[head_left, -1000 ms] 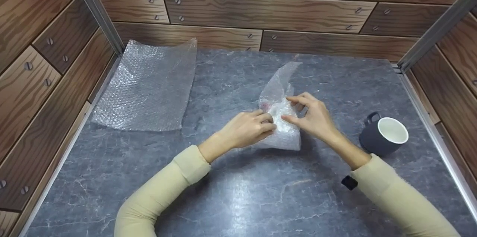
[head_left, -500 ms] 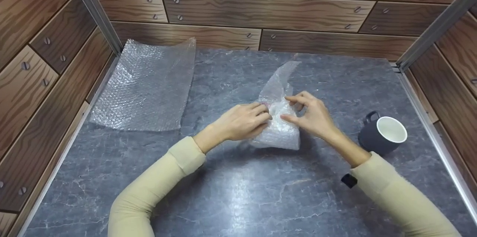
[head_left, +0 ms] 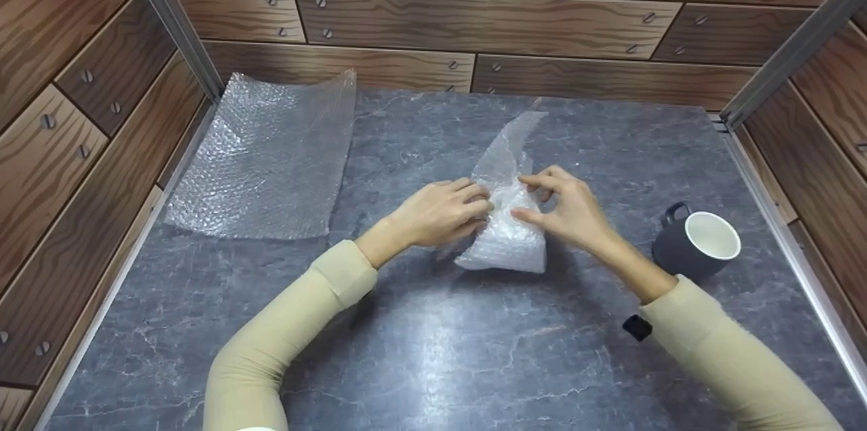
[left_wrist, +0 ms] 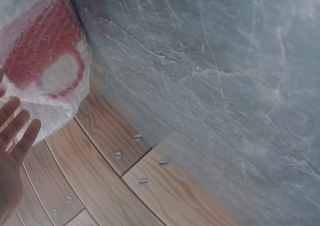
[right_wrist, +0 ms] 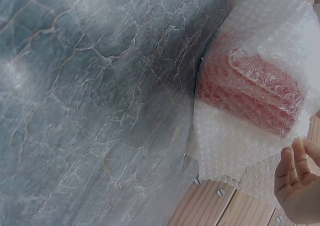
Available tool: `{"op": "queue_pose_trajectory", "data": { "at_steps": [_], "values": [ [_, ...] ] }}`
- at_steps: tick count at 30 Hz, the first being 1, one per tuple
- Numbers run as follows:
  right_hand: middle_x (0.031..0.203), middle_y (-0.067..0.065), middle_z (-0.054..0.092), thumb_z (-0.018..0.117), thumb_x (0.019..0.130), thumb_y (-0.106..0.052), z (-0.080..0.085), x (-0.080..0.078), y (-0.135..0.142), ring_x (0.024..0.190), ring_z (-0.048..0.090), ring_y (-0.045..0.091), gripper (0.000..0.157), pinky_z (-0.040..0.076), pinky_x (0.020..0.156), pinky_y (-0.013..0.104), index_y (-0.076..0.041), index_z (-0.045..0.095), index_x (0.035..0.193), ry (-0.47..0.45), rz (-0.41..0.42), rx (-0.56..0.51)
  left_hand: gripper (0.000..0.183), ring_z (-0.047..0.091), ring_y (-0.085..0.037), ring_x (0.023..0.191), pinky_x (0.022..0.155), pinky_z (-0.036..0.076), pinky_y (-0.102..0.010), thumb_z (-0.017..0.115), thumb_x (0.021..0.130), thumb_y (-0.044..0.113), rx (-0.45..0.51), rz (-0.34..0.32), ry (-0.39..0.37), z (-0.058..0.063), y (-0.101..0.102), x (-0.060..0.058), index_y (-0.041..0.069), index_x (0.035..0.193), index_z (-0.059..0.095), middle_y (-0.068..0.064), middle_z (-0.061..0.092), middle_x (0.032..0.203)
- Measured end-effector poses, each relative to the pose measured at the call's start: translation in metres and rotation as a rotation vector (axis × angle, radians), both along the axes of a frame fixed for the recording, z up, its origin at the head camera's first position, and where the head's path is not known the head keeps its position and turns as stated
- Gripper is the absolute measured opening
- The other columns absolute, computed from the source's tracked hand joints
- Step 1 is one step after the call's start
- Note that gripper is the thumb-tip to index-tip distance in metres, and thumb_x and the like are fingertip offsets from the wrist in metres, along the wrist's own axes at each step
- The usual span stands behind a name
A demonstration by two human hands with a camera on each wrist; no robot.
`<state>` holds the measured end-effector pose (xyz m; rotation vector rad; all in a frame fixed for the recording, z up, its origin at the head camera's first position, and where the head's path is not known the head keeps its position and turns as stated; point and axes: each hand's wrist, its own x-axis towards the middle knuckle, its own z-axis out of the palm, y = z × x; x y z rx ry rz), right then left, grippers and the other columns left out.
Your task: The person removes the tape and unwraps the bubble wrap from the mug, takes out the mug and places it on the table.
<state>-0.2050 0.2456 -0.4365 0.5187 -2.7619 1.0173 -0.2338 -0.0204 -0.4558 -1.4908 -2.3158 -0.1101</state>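
A bundle of bubble wrap [head_left: 509, 241] stands near the middle of the table, a loose flap [head_left: 506, 150] trailing toward the back wall. Through the plastic a red mug [left_wrist: 47, 43] with its handle shows in the left wrist view; the right wrist view shows the red mug [right_wrist: 255, 86] under layered wrap. My left hand [head_left: 443, 213] is at the bundle's left side, fingers extended and fingertips at the plastic. My right hand [head_left: 569, 209] holds the wrap from the right, thumb and bent fingers on its upper part.
A dark mug [head_left: 691, 258] with a white inside stands to the right, by my right forearm. At the back left lies a flat sheet of bubble wrap [head_left: 264, 160]. Wood-patterned walls [head_left: 406, 17] enclose the marbled grey table [head_left: 433, 350] on three sides.
My left hand has shifted up and slightly left along the bundle, uncovering its lower left corner. The right hand stays in place on the wrap.
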Motion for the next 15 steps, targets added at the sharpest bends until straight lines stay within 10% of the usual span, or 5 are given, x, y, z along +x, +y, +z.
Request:
{"op": "queue_pose_trajectory", "data": {
  "at_steps": [15],
  "values": [
    [0.102,0.008,0.074,0.093,0.08,-0.017,0.0014,-0.0025,-0.0014,0.086,0.064,0.022,0.034,0.046,0.075,0.02,-0.009,0.079,0.11,0.034,0.014,-0.039,0.018,0.069,-0.02,0.115,0.098,0.061,-0.031,0.067,0.103,0.032,0.03,0.0,0.005,-0.0001,0.0052,-0.0026,0.018,0.111,0.072,0.001,0.074,0.124]
  ]
}}
